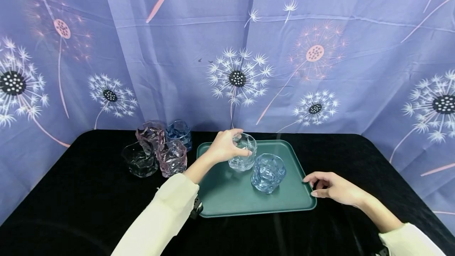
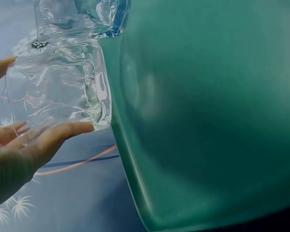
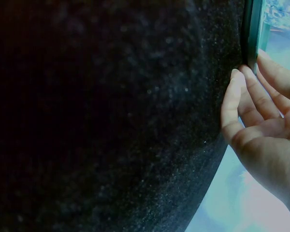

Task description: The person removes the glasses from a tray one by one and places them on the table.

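In the head view, my left hand (image 1: 226, 146) grips a clear glass (image 1: 244, 157) from the side, thumb and fingers around it. In the left wrist view the base of this clear glass (image 2: 63, 92) is at the green tray's surface (image 2: 183, 121). Beside it on the tray (image 1: 227, 200) stands a light blue glass (image 1: 268, 173). My right hand (image 1: 334, 188) is at the tray's right edge, fingers loosely bent. In the right wrist view, fingertips (image 3: 249, 72) of this hand touch the tray's rim (image 3: 252, 34); its thumb looks apart from the rim.
Left of the tray on the black tabletop (image 1: 89, 200) stand a dark clear glass (image 1: 140, 161), two pinkish glasses, one in front (image 1: 172, 159) and one behind (image 1: 150, 133), and a darker blue glass (image 1: 179, 133). A blue-purple dandelion curtain (image 1: 185, 50) hangs behind the table.
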`<act>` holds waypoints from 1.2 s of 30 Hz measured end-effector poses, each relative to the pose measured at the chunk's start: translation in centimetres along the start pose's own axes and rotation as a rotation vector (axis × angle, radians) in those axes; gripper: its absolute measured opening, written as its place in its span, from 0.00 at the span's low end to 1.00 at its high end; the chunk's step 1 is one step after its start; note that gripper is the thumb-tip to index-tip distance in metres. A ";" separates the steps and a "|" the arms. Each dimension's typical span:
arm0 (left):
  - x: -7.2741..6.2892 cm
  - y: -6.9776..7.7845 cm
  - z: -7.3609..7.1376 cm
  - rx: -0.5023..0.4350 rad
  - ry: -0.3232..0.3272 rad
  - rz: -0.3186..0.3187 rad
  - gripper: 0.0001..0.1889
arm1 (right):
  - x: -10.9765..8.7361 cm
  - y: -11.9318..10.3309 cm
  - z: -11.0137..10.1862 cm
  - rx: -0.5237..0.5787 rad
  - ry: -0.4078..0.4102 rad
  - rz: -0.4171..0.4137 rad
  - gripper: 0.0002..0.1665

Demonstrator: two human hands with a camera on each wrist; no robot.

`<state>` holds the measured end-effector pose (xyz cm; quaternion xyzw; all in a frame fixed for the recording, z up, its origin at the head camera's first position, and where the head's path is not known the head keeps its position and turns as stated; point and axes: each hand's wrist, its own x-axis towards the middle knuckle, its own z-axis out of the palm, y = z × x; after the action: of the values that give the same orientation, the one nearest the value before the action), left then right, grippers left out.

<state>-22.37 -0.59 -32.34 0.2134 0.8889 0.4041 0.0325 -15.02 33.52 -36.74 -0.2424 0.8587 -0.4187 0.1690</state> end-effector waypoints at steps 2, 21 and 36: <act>-0.3 0.1 -0.2 0.000 -0.002 -0.001 0.39 | 0.0 0.0 0.0 0.000 0.001 -0.005 0.20; -4.2 0.0 -2.4 0.007 -0.037 0.076 0.39 | 0.0 0.0 0.0 0.001 -0.007 0.012 0.20; -8.1 -1.6 -4.5 0.025 -0.037 0.115 0.38 | 0.0 0.0 0.1 0.014 -0.006 0.013 0.20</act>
<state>-16.62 -8.04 -31.40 0.2720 0.8792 0.3904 0.0228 -14.97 33.51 -36.81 -0.2368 0.8569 -0.4228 0.1760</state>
